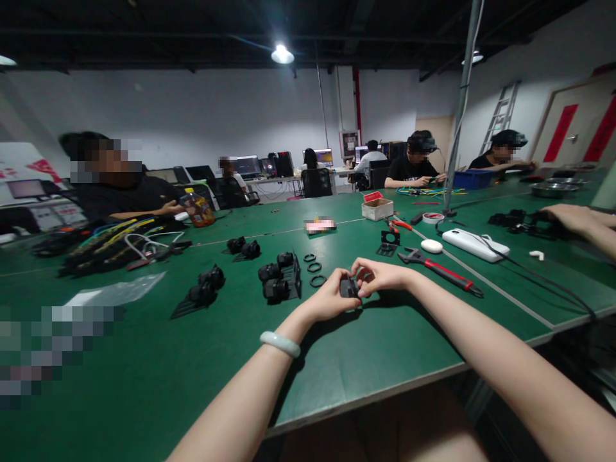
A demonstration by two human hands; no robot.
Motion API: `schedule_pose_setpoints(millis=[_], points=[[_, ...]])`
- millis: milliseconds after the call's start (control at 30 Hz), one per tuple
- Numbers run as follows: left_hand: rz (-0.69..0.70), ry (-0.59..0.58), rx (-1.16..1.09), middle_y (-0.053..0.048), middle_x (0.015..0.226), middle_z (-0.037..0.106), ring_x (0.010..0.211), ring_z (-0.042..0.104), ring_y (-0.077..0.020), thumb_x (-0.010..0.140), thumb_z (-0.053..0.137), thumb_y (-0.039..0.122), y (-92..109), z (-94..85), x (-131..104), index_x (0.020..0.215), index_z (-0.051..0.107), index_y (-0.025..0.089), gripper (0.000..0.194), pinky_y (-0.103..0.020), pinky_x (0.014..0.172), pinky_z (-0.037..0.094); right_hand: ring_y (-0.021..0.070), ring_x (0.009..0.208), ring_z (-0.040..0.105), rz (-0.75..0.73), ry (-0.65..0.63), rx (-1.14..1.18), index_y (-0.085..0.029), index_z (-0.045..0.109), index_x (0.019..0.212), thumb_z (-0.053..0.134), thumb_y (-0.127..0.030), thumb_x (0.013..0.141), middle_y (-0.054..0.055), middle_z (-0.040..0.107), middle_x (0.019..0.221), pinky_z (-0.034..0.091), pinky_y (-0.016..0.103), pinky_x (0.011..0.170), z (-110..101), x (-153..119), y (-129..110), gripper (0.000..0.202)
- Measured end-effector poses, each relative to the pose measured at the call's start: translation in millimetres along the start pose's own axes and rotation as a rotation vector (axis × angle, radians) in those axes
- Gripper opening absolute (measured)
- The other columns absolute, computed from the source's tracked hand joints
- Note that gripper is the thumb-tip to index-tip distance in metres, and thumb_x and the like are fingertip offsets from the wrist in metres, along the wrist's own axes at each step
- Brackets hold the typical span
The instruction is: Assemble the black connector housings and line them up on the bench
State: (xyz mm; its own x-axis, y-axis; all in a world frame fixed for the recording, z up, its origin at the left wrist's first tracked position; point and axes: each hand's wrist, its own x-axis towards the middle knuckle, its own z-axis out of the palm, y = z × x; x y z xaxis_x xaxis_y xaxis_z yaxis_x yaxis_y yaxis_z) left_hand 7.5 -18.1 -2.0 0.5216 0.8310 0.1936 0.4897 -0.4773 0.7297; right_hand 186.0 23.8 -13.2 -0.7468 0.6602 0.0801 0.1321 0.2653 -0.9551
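Just above the green table (332,359) a small black threaded plastic fitting (347,287), possibly a cable gland, is between my two hands. My left hand (327,298) grips its left side, thumb along the near edge. Curled fingers of my right hand (382,276) pinch the fitting's right end, and their tips partly hide it. Left of my hands lie three black rings (314,267) in a row. Farther left, black fittings on a bracket (276,282) stand in a cluster, with more fittings on plates (205,285) beyond.
Adjustable pliers (445,273) with red-black handles lie right of my hands, near a white round disc (432,246) and a white power strip (475,246) with a cable. A black bracket (389,242), small box (377,208) and cable bundle (110,247) lie farther off. Co-workers sit around the table.
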Motion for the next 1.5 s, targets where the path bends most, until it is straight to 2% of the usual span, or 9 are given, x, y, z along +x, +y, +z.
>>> schedule_pose_setpoints(millis=[100,267,500,967,1333,1500], points=[[0.02,-0.007,-0.016,0.002,0.08,0.043,0.07,0.041,-0.0104,0.056,0.055,0.024,-0.4,-0.1,0.0,0.094,0.037,0.016,0.043,-0.022,0.062,0.036,0.0065,0.061,0.047,-0.019,0.006,-0.034,-0.018,0.039,0.093,0.066,-0.025,0.052,-0.003,0.047,0.072,0.041,0.021,0.057,0.2,1.2,1.4,0.05],[0.02,-0.012,-0.009,0.001,0.082,0.044,0.073,0.042,-0.0116,0.056,0.056,0.026,-3.5,-0.5,0.3,0.095,0.037,0.016,0.044,-0.023,0.064,0.037,0.0075,0.064,0.049,-0.037,0.006,-0.049,-0.017,0.042,0.088,0.065,-0.026,0.053,-0.001,0.049,0.079,0.042,0.022,0.058,1.5,1.4,-0.6,0.043],[0.004,-0.02,0.006,0.001,0.082,0.043,0.073,0.043,-0.0116,0.057,0.055,0.026,-5.5,-0.6,0.9,0.095,0.037,0.017,0.043,-0.023,0.062,0.038,0.0093,0.066,0.052,-0.014,0.035,0.003,-0.015,0.045,0.082,0.065,-0.028,0.053,0.0,0.049,0.082,0.045,0.025,0.059,2.2,0.6,-2.6,0.038],[-0.019,-0.028,-0.032,0.002,0.079,0.042,0.066,0.041,-0.0086,0.057,0.053,0.024,-3.0,-0.3,-0.2,0.094,0.036,0.018,0.041,-0.021,0.058,0.037,0.0105,0.069,0.053,0.021,0.041,0.028,-0.014,0.05,0.086,0.062,-0.031,0.057,0.003,0.051,0.088,0.047,0.026,0.062,-0.2,2.3,2.8,0.036],[-0.009,-0.021,-0.016,0.002,0.079,0.042,0.068,0.042,-0.0093,0.057,0.054,0.025,-4.8,-1.2,0.7,0.094,0.037,0.017,0.041,-0.021,0.058,0.038,0.0099,0.067,0.053,0.043,0.038,0.052,-0.013,0.051,0.086,0.062,-0.032,0.057,0.004,0.051,0.087,0.046,0.026,0.064,-0.7,2.0,2.1,0.037],[-0.005,-0.025,-0.015,0.001,0.08,0.042,0.068,0.042,-0.0094,0.057,0.054,0.024,-5.3,-1.0,1.4,0.094,0.037,0.017,0.042,-0.021,0.058,0.038,0.0088,0.063,0.053,0.056,0.033,0.073,-0.011,0.052,0.083,0.06,-0.034,0.059,0.003,0.052,0.078,0.045,0.024,0.062,-0.9,3.6,4.0,0.034]])
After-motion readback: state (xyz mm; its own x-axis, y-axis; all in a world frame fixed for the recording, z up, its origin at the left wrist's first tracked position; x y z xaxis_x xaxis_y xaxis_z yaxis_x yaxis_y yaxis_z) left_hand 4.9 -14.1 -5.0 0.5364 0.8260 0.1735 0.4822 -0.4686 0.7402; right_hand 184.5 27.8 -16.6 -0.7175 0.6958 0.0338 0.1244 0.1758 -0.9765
